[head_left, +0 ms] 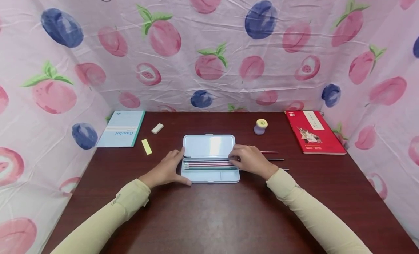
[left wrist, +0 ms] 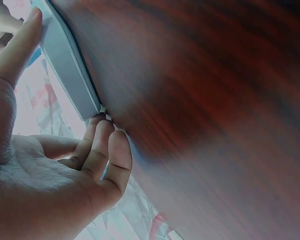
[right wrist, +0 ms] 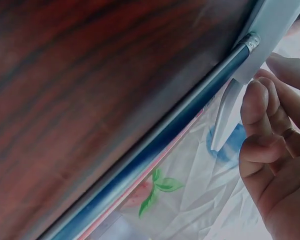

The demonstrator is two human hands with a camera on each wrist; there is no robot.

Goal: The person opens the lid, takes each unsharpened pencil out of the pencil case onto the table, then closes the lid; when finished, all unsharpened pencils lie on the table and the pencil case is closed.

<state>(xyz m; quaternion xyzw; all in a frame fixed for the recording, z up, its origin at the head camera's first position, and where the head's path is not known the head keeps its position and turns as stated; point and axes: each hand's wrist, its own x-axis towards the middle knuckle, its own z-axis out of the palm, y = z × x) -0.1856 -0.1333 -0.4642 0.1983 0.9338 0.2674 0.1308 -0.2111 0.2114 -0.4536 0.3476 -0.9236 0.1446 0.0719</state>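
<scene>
A light blue pencil case (head_left: 199, 177) lies on the table with its lid (head_left: 198, 146) raised at the back. Several pencils (head_left: 207, 164) lie side by side in its rear compartment. My left hand (head_left: 167, 168) holds the case's left end, thumb along the front corner and fingers farther back. In the left wrist view its fingertips (left wrist: 119, 142) meet the case's corner. My right hand (head_left: 252, 160) reaches over the right end of the case, curled fingers pinching at a pencil's end. Their tips are partly hidden behind the case wall (right wrist: 265, 42) in the right wrist view.
Right of the case lie a red pencil (head_left: 271, 152) and a dark pencil (head_left: 276, 159); a blue pencil (right wrist: 185, 107) lies closer. Behind stand a purple-and-yellow sharpener-like object (head_left: 260, 126) and a red book (head_left: 314, 135). At left are a notebook (head_left: 121, 132), a white eraser (head_left: 157, 128) and a yellow strip (head_left: 146, 146).
</scene>
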